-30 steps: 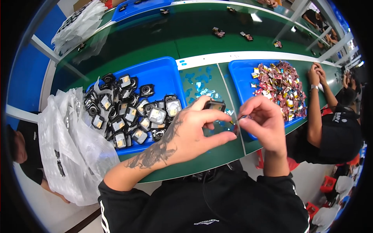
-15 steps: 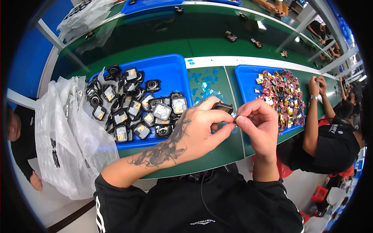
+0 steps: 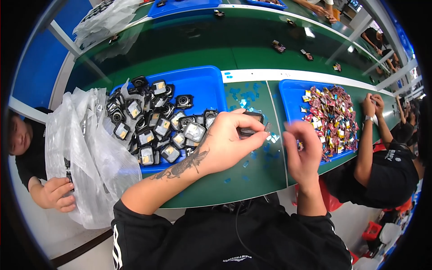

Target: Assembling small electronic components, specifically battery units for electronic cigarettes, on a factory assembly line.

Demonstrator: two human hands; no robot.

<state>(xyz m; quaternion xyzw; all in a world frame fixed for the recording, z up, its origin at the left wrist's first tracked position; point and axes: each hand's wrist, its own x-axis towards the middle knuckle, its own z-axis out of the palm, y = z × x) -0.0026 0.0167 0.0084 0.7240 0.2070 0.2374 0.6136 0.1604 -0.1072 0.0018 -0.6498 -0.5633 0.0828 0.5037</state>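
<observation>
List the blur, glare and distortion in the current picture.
Head view: motion blur softens the bare right hand; head view: a white glare patch sits on the glossy dark-green surface; head view: fisheye bending bows the long white strip, and corners go black.

l hand (image 3: 230, 141) w/ blk case (image 3: 254, 117)
</observation>
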